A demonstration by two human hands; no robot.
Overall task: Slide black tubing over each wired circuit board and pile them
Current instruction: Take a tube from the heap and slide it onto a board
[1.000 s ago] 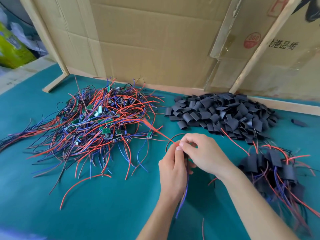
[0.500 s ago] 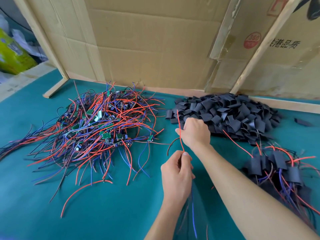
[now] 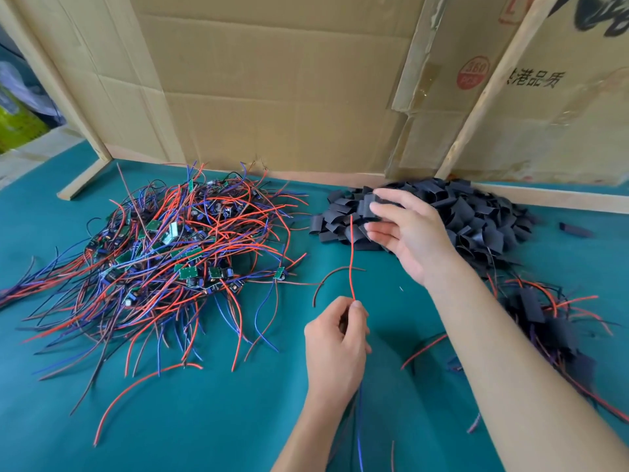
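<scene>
Right hand [image 3: 408, 233] pinching tubing piece [image 3: 369, 206], left hand [image 3: 337, 338] gripping wires [image 3: 352, 257]

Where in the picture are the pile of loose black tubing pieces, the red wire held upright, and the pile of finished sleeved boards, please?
pile of black tubing [image 3: 476, 216], head view, middle of the heap.
red wire [image 3: 351, 257], head view, mid-length above the left hand [image 3: 335, 345].
finished pile [image 3: 544, 318], head view, a sleeved board near its middle.

Right hand [image 3: 410, 233] pinches tubing [image 3: 369, 204] (left hand [image 3: 335, 338] grips wires [image 3: 352, 257]).
</scene>
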